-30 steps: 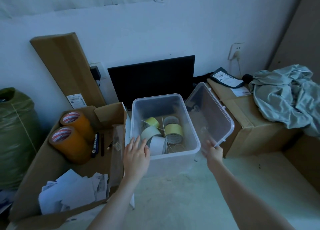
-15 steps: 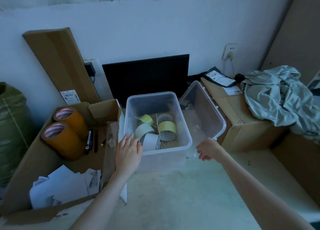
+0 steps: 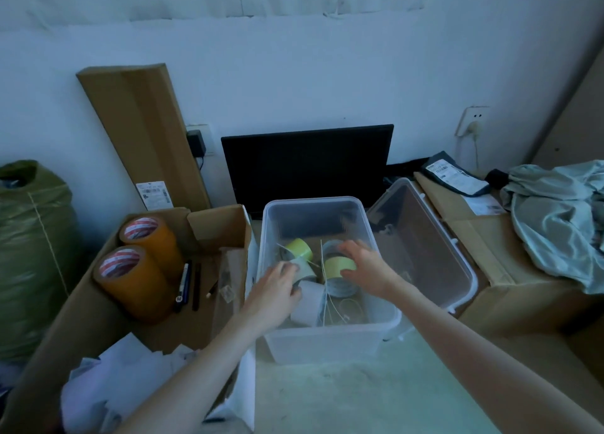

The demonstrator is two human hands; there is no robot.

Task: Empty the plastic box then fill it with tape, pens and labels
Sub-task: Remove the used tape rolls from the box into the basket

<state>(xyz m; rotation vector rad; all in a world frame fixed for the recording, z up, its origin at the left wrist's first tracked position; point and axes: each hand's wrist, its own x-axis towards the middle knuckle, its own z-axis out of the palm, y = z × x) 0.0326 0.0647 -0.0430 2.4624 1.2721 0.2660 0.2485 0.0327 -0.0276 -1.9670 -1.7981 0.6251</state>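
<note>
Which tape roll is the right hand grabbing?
The right hand grips the yellow-green roll on the box's right side; the other yellow roll sits farther back, untouched.

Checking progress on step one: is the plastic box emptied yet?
Not empty. The plastic box still holds several tape rolls; both hands, left and right, reach inside.

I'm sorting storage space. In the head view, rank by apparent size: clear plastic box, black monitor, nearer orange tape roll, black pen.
1. Black monitor and clear plastic box: too close to rank; the box sits nearer.
2. Nearer orange tape roll.
3. Black pen.
</note>
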